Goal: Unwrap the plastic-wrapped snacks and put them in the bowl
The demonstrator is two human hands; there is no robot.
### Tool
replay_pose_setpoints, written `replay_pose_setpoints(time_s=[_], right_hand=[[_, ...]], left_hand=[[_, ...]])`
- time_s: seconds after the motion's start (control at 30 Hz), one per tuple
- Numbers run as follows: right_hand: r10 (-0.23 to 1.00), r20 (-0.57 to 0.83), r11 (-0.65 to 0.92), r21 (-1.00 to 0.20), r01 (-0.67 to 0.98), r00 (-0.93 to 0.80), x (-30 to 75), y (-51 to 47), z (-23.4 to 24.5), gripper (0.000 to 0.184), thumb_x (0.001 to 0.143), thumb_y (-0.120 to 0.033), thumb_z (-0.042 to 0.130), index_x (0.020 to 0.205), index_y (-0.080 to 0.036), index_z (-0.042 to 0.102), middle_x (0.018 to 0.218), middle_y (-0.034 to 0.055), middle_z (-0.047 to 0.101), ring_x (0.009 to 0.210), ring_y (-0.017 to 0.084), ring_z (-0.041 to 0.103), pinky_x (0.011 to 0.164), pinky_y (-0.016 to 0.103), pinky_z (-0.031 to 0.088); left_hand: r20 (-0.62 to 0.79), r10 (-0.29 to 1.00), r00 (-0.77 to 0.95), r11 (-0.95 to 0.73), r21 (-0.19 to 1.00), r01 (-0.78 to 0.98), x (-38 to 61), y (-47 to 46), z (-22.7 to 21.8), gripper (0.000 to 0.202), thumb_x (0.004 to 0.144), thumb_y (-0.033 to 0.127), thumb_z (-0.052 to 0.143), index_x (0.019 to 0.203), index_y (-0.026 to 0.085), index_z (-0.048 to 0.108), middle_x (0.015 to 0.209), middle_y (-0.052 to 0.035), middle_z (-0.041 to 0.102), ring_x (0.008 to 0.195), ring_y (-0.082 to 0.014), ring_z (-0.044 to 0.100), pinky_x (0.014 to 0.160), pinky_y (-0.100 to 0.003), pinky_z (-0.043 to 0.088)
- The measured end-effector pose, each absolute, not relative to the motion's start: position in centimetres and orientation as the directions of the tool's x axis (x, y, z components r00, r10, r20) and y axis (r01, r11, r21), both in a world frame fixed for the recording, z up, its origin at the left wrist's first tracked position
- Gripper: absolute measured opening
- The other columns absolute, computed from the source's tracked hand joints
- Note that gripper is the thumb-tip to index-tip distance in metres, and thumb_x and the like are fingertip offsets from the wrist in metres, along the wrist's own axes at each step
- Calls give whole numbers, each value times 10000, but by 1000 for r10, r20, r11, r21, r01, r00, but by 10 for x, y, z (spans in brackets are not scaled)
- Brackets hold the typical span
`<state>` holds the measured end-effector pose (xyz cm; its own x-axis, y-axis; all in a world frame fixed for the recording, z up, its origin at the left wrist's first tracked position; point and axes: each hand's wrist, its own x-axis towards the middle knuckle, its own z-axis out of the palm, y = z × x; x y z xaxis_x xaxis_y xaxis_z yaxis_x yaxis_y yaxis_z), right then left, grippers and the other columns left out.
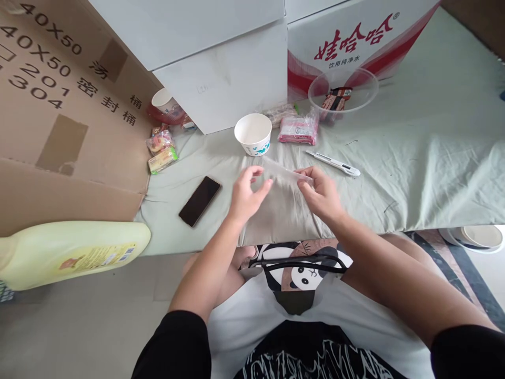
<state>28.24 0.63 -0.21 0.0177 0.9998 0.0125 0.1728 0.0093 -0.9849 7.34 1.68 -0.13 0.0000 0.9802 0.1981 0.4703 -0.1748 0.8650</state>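
Note:
My right hand (322, 196) pinches one end of a translucent, whitish strip (282, 172) between thumb and fingers. I cannot make out whether it is plastic film or tape. The strip stretches leftward toward my left hand (248, 196), whose thumb and fingers are apart near its other end. Just beyond the strip, a white paper bowl (254, 138) with a teal print stands upright; I see nothing inside it. To the right lies a white utility knife (334, 162). A dark phone (200, 201) rests face up left of my left hand.
White cartons (236, 79) stand behind the bowl. Pink-wrapped packets (299, 130) and a clear plastic bowl (365, 102) holding dark packets are at the back right. Small snack packs (162, 152) lie by a brown carton (79, 184). A yellow bottle (90, 247) juts in at left.

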Motion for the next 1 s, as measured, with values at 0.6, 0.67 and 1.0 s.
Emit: replay_pose_setpoints(time_s=[0.6, 0.67, 1.0], right_hand=[[982, -148, -170, -963, -211, -117, 283, 10, 2, 230, 832, -443, 611, 884, -244, 507, 937, 24, 678, 908, 180, 666, 832, 345, 485], [982, -144, -164, -970, -180, -119, 286, 14, -1, 210, 843, -436, 588, 877, -242, 515, 910, 23, 676, 900, 183, 662, 809, 341, 477], [986, -119, -131, -987, -96, -120, 285, 42, 0, 152, 895, -375, 505, 858, -236, 555, 873, 9, 609, 862, 180, 566, 772, 334, 426]], left_hand=[[241, 931, -276, -62, 846, 529, 61, 38, 24, 236, 872, 448, 707, 836, 222, 649, 760, 10, 606, 724, -150, 566, 704, -271, 481], [392, 865, -312, -87, 731, 677, 52, 66, 45, 184, 826, 311, 737, 778, 236, 576, 710, 23, 543, 706, -157, 539, 723, -281, 482], [-96, 988, -121, 133, 141, 981, 107, 215, 58, 243, 554, 98, 776, 625, 201, 568, 770, -116, 653, 1114, -432, 653, 991, -539, 480]])
